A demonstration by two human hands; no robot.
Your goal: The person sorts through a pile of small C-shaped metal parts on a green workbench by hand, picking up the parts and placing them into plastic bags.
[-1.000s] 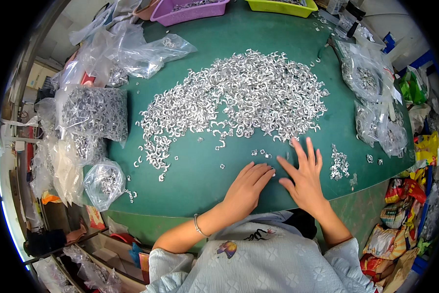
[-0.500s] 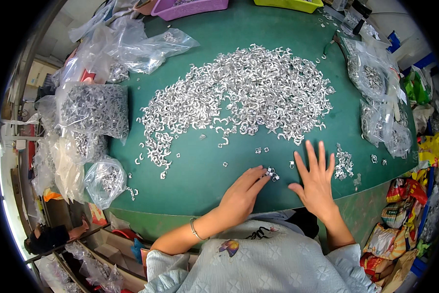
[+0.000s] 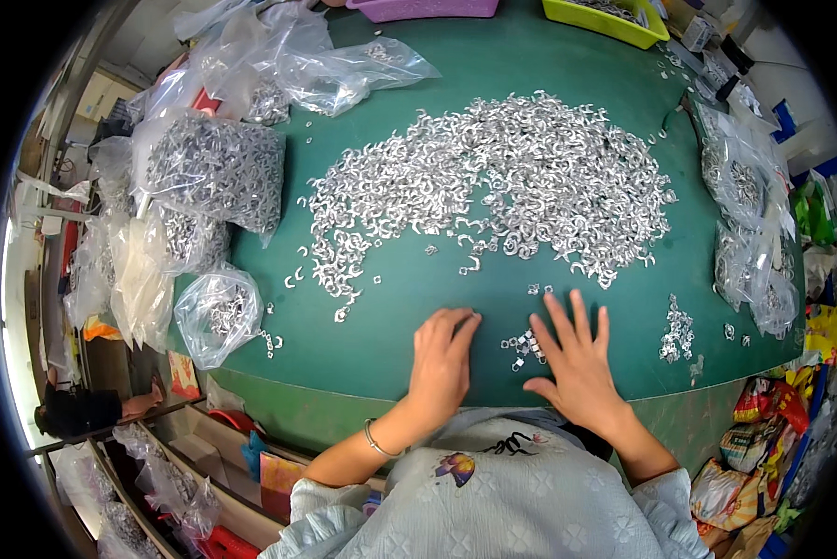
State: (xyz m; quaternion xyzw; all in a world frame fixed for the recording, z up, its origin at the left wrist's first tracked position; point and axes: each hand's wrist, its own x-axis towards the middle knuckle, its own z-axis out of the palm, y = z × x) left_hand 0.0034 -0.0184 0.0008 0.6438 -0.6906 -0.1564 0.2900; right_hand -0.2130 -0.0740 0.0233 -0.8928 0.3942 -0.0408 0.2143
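Observation:
My left hand (image 3: 440,359) rests on the green table with its fingers bent and pressed together. Whatever is under its fingertips is too small and covered to make out. Flat on the tabletop, my right hand (image 3: 578,365) has its fingers spread and holds nothing. Against its thumb side lies a small cluster of square silvery metal pieces (image 3: 523,348). Two similar loose pieces (image 3: 534,289) sit just beyond its fingertips. Farther off spreads a wide heap of curved, crescent-like metal pieces (image 3: 493,177).
Clear bags of metal parts (image 3: 215,172) crowd the left side, an opened bag (image 3: 218,317) nearest me. More filled bags (image 3: 744,186) line the right edge. A small pile (image 3: 676,331) lies right of my right hand. Purple (image 3: 423,9) and yellow-green (image 3: 605,23) trays stand at the back.
My left hand has moved left, away from the small cluster, to where a lone piece lay. My right hand has come left beside the cluster, which has grown. The view has shifted.

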